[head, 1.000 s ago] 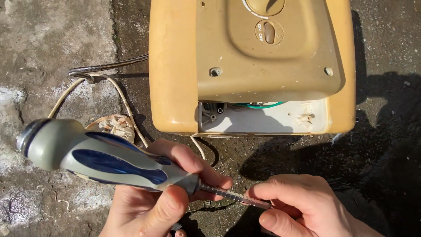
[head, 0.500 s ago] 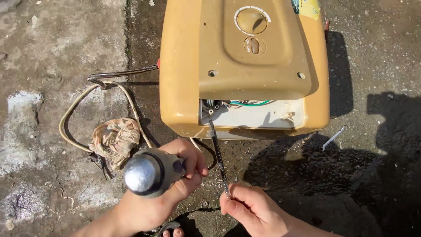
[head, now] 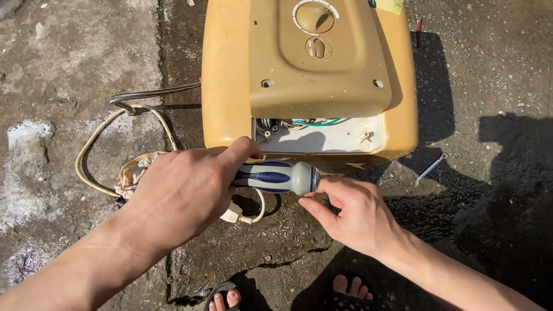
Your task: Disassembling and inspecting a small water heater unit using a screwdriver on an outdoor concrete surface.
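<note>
Left hand (head: 184,193) is closed around the shaft end of a screwdriver (head: 276,177), its forefinger stretched up to touch the lower edge of the yellow casing (head: 230,86). Right hand (head: 354,216) is loosely curled, thumb and forefinger tips at the butt of the screwdriver's grey-and-blue handle; whether they actually pinch it cannot be told. The screwdriver lies level, just below the casing's open slot (head: 317,135), where green and white wires (head: 308,122) show. On top of the casing sit a round dial (head: 315,16) and a small switch (head: 318,47). Left of the casing a pale cord (head: 92,144) loops over the concrete ground (head: 57,57), with a metal hose (head: 152,92) running to the casing's side and a crumpled rag (head: 129,170) partly behind the left hand. Right of the casing, near its lower corner, lies a small wrench (head: 429,169). Below the hands, toes in sandals (head: 345,288) show.
</note>
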